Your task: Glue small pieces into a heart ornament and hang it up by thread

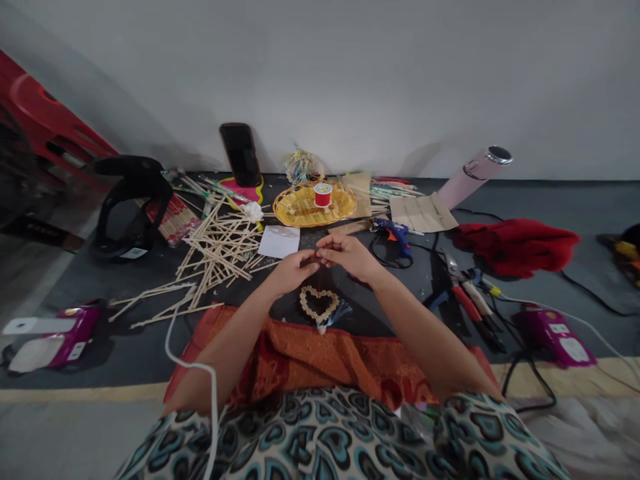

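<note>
My left hand (296,269) and my right hand (349,256) meet above the dark table, with thumbs and fingertips pinched close together. A faint red thread (320,288) shows at the notch of a heart-shaped ornament and leads up toward my fingers; its upper end is hard to see. The heart ornament (306,308) is an open outline of small pale wooden pieces, just below my hands. A blue tassel (341,311) sits at its lower right. Whether the heart hangs or lies on the surface, I cannot tell.
Behind my hands is a yellow basket (290,217) holding a red thread spool (323,195). Loose sticks (220,250) are piled left, beside a white paper (279,242). To the right are a blue glue gun (397,237), pliers (463,287), a red cloth (520,247) and a pink flask (470,177).
</note>
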A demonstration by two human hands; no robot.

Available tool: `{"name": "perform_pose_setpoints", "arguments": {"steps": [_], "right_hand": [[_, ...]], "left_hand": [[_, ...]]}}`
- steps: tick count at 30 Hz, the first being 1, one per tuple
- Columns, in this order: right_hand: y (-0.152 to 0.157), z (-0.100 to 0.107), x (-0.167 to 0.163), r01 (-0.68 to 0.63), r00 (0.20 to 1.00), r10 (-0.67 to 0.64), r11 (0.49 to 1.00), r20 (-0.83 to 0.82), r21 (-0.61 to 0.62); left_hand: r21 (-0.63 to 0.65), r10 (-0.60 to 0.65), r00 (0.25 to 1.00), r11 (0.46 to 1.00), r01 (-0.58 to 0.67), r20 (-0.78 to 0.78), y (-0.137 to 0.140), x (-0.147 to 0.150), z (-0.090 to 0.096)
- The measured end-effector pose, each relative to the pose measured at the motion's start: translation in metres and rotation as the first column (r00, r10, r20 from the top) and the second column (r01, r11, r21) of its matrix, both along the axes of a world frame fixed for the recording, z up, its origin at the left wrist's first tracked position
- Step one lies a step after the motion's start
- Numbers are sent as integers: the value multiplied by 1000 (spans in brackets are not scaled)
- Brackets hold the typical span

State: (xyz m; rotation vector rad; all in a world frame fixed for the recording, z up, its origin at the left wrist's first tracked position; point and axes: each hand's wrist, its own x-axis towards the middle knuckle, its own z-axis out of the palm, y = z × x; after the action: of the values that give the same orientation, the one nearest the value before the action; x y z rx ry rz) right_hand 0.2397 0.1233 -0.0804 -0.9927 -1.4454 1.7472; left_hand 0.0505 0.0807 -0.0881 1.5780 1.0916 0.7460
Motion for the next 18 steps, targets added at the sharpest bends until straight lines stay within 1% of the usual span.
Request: {"name": "perform_pose_setpoints", "arguments": {"steps": [2,4,5,7,10,12,14,16,18], "right_hand": [[0,2,-1,0,1000,0,999,0,40],[1,4,-1,12,1000,-11,997,-2,70],[2,5,0,14,1000,-14,996,4,85],[4,7,3,34,999,-37,991,20,127],[7,11,12,125,990,-136,963,29,238],[7,16,19,173,976,-207,921,61,350],[4,22,24,146,963,-236,865,131,480],[-1,29,25,43,950,-221,788,218,614],[-5,33,22,-103,934,-182,688,308,719]], "left_hand": [[-137,27,982,991,-1,188,5,6,2],[-249,82,958,968,-12,273,9,11,1],[-282,114,950,959,-28,292,10,12,0],[-306,162,941,950,-67,296,11,12,-4],[-305,205,939,945,-116,278,12,10,-10],[-300,222,938,944,-138,265,12,10,-13],[-287,223,942,946,-148,251,13,10,-13],[-266,218,948,952,-153,232,14,11,-11],[-240,208,954,958,-155,215,14,12,-9]]}}
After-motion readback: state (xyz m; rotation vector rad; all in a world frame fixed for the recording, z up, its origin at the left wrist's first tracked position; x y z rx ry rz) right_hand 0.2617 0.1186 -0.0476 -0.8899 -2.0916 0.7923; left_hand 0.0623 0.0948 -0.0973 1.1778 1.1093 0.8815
